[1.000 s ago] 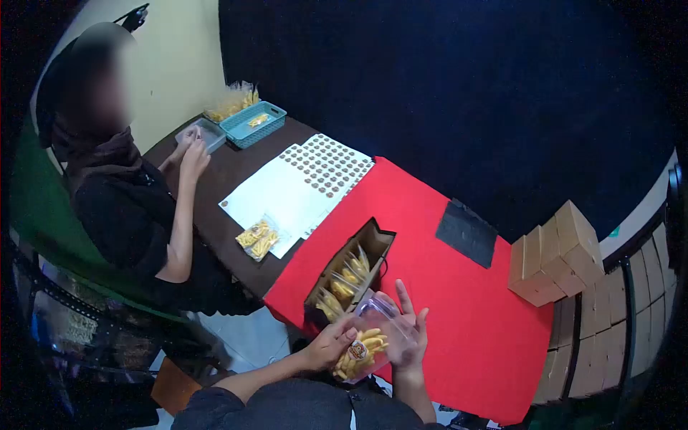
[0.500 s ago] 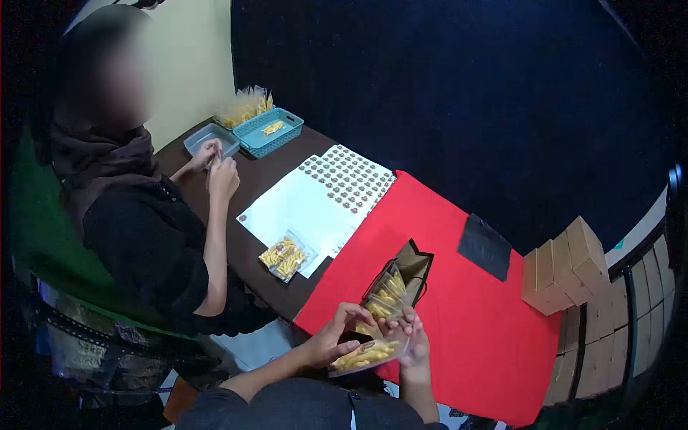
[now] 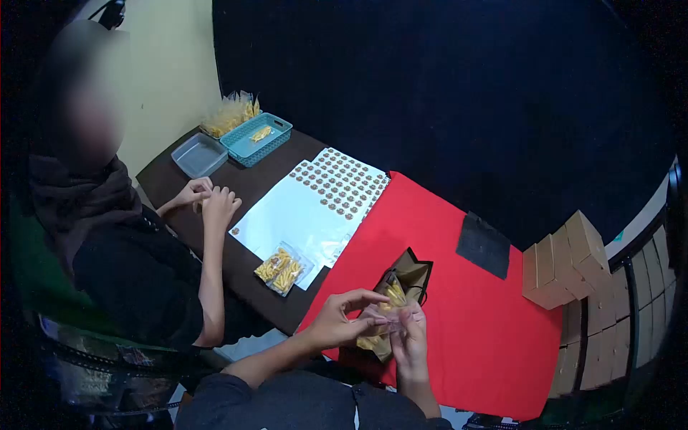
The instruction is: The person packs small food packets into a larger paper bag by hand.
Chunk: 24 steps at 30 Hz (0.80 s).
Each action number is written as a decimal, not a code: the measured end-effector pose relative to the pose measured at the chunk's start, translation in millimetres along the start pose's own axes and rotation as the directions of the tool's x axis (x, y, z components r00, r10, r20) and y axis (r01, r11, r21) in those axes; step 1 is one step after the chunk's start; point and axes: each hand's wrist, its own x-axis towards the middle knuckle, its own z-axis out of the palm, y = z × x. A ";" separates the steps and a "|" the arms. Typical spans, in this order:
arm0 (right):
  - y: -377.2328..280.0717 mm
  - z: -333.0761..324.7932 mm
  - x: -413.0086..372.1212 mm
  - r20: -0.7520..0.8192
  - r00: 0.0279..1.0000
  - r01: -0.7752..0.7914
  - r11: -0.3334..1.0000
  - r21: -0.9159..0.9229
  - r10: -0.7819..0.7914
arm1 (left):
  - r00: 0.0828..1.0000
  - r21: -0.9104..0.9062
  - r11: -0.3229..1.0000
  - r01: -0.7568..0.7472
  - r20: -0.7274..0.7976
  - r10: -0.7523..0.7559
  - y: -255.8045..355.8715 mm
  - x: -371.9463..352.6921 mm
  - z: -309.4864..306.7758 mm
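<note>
Over the near edge of the red cloth, my left hand [image 3: 350, 315] and my right hand [image 3: 410, 340] pinch the upper part of a clear plastic snack bag [image 3: 391, 316] from either side. Yellow stick-shaped snacks show below the fingers, though the hands hide much of the bag. Just beyond my hands lies a brown paper bag [image 3: 414, 274] with dark sides and a dark handle, its mouth facing away from me. Yellow snacks in clear plastic [image 3: 394, 291] show in it, partly covered by my fingers.
To the left, a co-worker's hands [image 3: 208, 201] meet above the dark table. Two filled snack bags [image 3: 281, 271] lie by white sticker sheets [image 3: 287, 208]. Behind stand a grey tray [image 3: 200, 155], a teal basket [image 3: 258, 149] and more snack bags [image 3: 233, 115]. Cardboard boxes [image 3: 566, 261] are stacked right.
The snack bag has gone from tilted near my body to between my hands by the paper bag. My left fingers have closed onto it. The co-worker's hands have moved lower, away from the grey tray.
</note>
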 end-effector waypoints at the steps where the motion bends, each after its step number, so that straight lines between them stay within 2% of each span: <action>1: 0.6 1.5 0.3 0.042 0.999 -0.017 0.999 0.040 0.015 | 0.999 -0.049 0.998 0.028 0.030 -0.026 2.3 0.6 -3.1; 3: 2.5 9.8 2.5 0.036 0.997 -0.070 0.997 0.018 0.069 | 0.993 -0.154 0.984 0.086 0.092 -0.072 4.4 1.7 -6.2; 7: 2.6 -11.1 8.5 -0.013 0.989 -0.145 0.989 0.014 0.145 | 0.995 -0.258 0.961 0.099 0.056 -0.087 -7.7 7.4 -13.6; 8: 2.6 -15.5 11.5 -0.017 0.989 -0.144 0.990 -0.005 0.144 | 0.992 -0.176 0.978 0.111 0.077 -0.099 -8.7 6.7 -17.9; 10: -4.6 -8.0 12.6 -0.041 0.992 -0.120 0.991 -0.067 0.117 | 0.999 -0.126 0.992 -0.009 -0.040 0.004 2.9 9.7 -19.0; 11: -7.5 -6.7 14.2 -0.041 0.998 -0.042 0.995 -0.088 0.039 | 0.994 -0.097 0.993 -0.063 -0.094 0.054 6.2 9.0 -19.1; 12: -11.1 -6.6 15.9 -0.040 0.998 0.036 0.993 -0.113 -0.041 | 0.991 -0.211 0.976 -0.044 -0.135 0.016 1.8 7.9 -20.3; 13: -16.0 -2.5 18.6 -0.036 0.992 0.115 0.983 -0.140 -0.121 | 0.981 -0.164 0.983 -0.076 -0.186 0.045 2.4 6.3 -20.4; 14: -20.8 12.7 21.5 -0.129 0.948 0.253 0.935 -0.250 -0.292 | 0.968 -0.116 0.987 -0.108 -0.237 0.079 4.6 4.7 -21.8; 15: -22.6 20.3 19.0 -0.141 0.877 0.381 0.845 -0.374 -0.458 | 0.951 -0.066 0.988 -0.139 -0.285 0.115 6.2 2.9 -25.4; 16: -24.2 26.0 17.4 -0.128 0.780 0.486 0.722 -0.493 -0.612 | 0.988 0.053 0.989 -0.141 -0.055 0.144 5.7 -0.4 -40.7; 17: -25.6 28.2 17.1 -0.092 0.660 0.561 0.571 -0.599 -0.745 | 0.988 0.157 0.975 -0.157 0.033 0.154 11.7 -0.6 -37.6; 18: -23.2 18.3 11.4 0.003 0.600 0.614 0.458 -0.643 -0.800 | 0.981 0.257 0.949 -0.180 0.120 0.153 31.3 -1.7 -28.7; 19: -20.6 18.1 8.5 0.093 0.609 0.632 0.412 -0.656 -0.787 | 0.968 0.353 0.912 -0.210 0.203 0.144 42.2 -1.0 -21.5; 20: -14.7 20.9 6.6 0.180 0.615 0.652 0.366 -0.664 -0.768 | 0.952 0.348 0.912 -0.214 0.284 0.115 41.2 0.4 -17.3; 21: -11.3 22.8 5.3 0.262 0.617 0.672 0.323 -0.666 -0.742 | 0.957 0.272 0.941 -0.202 0.257 0.132 39.9 -0.2 -10.9; 22: -12.3 21.3 4.7 0.434 0.612 0.707 0.212 -0.674 -0.661 | 0.962 0.194 0.962 -0.191 0.231 0.145 37.5 -2.6 -4.1; 23: -11.9 21.8 4.7 0.456 0.622 0.717 0.227 -0.660 -0.637 | 0.966 0.115 0.977 -0.182 0.207 0.155 36.5 -3.8 -1.4; 24: -11.7 22.7 4.6 0.477 0.630 0.724 0.242 -0.646 -0.612 | 0.970 0.156 0.972 -0.178 0.192 0.146 37.7 -4.4 -2.8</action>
